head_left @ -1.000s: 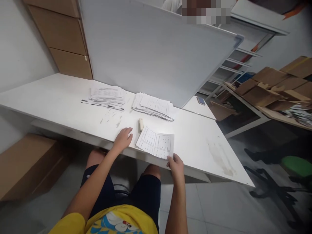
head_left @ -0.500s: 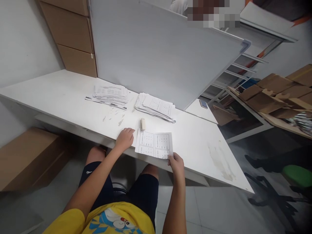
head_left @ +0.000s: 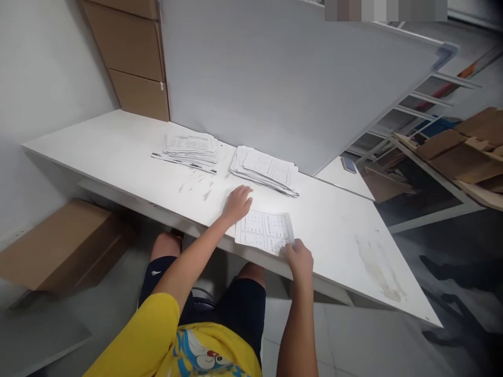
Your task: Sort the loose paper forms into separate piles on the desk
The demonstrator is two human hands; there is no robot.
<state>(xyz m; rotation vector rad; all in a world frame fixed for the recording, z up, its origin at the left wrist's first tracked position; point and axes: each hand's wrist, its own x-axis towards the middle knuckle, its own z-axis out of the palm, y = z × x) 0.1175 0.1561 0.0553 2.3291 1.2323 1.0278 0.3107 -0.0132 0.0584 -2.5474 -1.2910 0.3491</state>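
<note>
A printed paper lies flat on the bench, right by its front edge. Its near right corner is pinched in the right grip, with the thumb on top. The rest of the paper reaches away from that grip, to the left. The left grip is at the far left corner of the paper, with its fingers stretched out to the right. I cannot tell if it holds something, because the back of the hand hides what is under it.

The paper is thin and white, with straight sides. Black lines make boxes on it, with tiny marks inside that are too small to read. Past it sit two heaps of white paper. The right heap has sheets a bit crooked, with print on top. The left heap has uneven edges and a dark strip along the front. Grey smudges are in front of it.

The bench is smooth and white, with a brownish stain near its right end. A big, flat grey board stands behind the heaps. Brown cardboard boxes are piled at its left. A small phone lies at the back right. A long cardboard box is down on the left. The person wears a soft yellow shirt and dark shorts.
</note>
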